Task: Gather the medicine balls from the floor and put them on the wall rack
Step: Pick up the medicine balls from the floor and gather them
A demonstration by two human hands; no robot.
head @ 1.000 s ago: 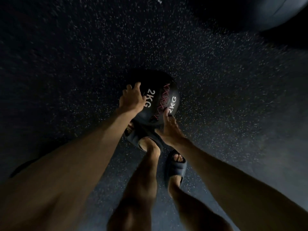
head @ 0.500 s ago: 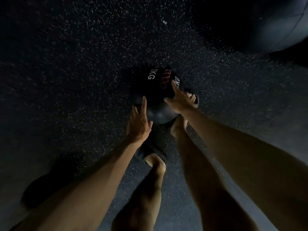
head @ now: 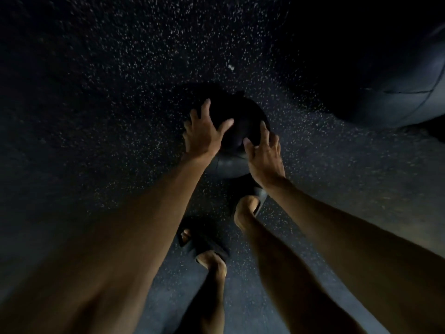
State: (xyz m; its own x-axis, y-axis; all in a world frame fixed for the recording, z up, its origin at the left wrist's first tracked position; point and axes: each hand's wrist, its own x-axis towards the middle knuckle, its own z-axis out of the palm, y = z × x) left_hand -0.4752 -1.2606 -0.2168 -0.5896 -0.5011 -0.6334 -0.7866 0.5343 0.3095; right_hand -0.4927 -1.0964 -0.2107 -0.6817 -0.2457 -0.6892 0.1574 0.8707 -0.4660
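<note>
Both hands are spread wide over a dark medicine ball (head: 242, 112) that sits on the speckled rubber floor (head: 120, 97), directly between them and just beyond the person's sandalled feet (head: 256, 201). The left hand (head: 204, 135) lies over the ball's left shoulder with fingers splayed and thumb reaching across the top. The right hand (head: 265, 154) comes in on the opposite side, fingers loosely fanned. Neither hand has curled round anything, and the dim light leaves it unclear whether the palms press on the ball yet. The step in hand looks like securing the ball for the lift. To do it well, the hands should slide lower on the two sides, so the palms sit under the widest part and not up near the top, where a smooth round shell would likely slip out. Even pressure from both sides matters, and so does lifting from the legs with the ball drawn close to the body. A much larger ball (head: 397, 90) lies well off to the right of the right hand and would need its own trip.
</note>
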